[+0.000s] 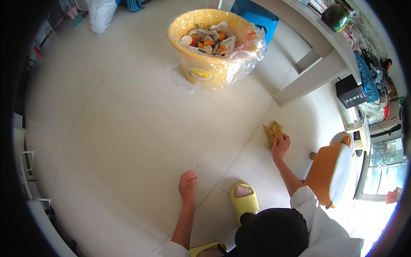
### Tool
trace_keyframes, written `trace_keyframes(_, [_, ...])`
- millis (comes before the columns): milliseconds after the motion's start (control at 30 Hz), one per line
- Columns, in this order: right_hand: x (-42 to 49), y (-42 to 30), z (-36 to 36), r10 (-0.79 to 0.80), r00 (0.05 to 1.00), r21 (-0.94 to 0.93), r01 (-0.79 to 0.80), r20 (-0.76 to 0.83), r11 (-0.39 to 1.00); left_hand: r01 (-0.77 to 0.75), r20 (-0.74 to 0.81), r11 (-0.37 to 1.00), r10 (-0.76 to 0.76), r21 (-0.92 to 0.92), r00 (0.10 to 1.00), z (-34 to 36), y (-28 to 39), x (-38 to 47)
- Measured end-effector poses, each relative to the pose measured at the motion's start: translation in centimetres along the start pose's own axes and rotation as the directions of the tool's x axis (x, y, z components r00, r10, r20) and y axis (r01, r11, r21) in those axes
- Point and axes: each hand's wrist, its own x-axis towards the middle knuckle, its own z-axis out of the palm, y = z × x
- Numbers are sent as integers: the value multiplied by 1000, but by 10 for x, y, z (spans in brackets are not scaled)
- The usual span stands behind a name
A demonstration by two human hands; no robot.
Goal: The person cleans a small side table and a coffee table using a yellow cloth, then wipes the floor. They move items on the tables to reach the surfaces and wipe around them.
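My right hand [280,146] grips a crumpled yellow-brown cloth [274,131] over the tiled floor, between the stool and the desk's leg panel. To the left, my left hand [188,184] hangs above the pale floor tiles [144,144] with nothing in it; its fingers look slightly curled and a little blurred. A small dark speck [197,165] lies on the floor just beyond that hand. Yellow slippers [244,199] are on my feet, one beside my dark-clad knee.
A yellow bin [200,72] lined with clear plastic holds wrappers and orange peel or fruit. Behind it stands a blue plastic stool [253,16]. A white desk [311,77] is at the upper right, an orange-and-white padded stool [327,173] at the right. A white sack [102,14] stands upper left.
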Motion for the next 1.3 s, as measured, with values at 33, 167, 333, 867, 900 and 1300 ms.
trace_keyframes(33, [-1,6,1,148,989,-150,-142,27,978,0,16,1000,0,0,1000,11,-6,0])
trace_keyframes(167, [-54,-56,44,-138,990,-179,130,-33,975,26,-6,997,-27,-75,1000,48,-26,3])
trace_keyframes(333, [-115,-193,30,-501,794,466,319,344,825,-6,-242,992,-26,-129,970,51,-10,5])
trace_keyframes(867, [-38,-59,28,-41,998,-182,33,-41,983,-128,-351,968,46,-217,935,4,13,14])
trace_keyframes(900, [-53,-73,45,-171,985,-150,167,-18,974,-117,-298,965,43,-236,954,23,17,12])
trace_keyframes(1300, [-96,-75,-17,-170,981,482,106,90,870,-277,-317,943,209,-187,925,20,70,-1])
